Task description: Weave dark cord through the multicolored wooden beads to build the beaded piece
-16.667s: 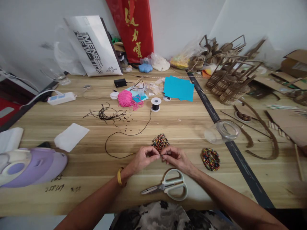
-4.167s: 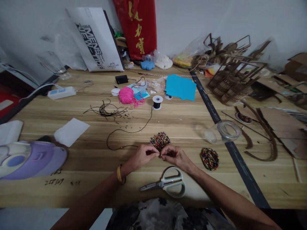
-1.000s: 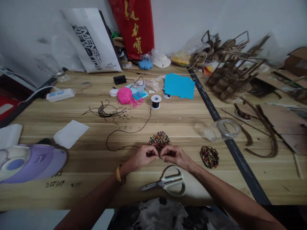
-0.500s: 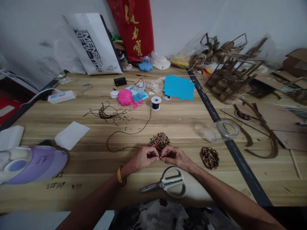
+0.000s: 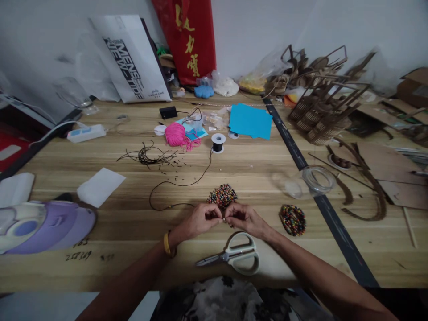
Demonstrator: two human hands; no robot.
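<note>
My left hand (image 5: 204, 219) is closed in a pinch on the black cord (image 5: 180, 184), which runs from the spool (image 5: 218, 143) and passes behind the hand. Fingertips of my right hand (image 5: 245, 219) are pinched together, almost touching the left ones, on a tiny pale bead (image 5: 224, 220) between them. Just beyond both hands lies a heap of multicoloured beads (image 5: 222, 195). Pale-handled scissors (image 5: 234, 254) rest on the table on my side of the hands. A coil of strung beads (image 5: 293, 220) sits to the right.
Cut black cords (image 5: 147, 154) and short snippets lie at left centre. Pink yarn (image 5: 175, 134), blue sheets (image 5: 250, 121) and a clear tubing coil (image 5: 317, 179) are farther off. A purple-and-white appliance (image 5: 50, 227) stands left. Small woven baskets (image 5: 310, 118) crowd the back right.
Both hands hold nearly the same pinch at the same spot. The whole view has shifted very slightly; the objects on the table have not moved.
</note>
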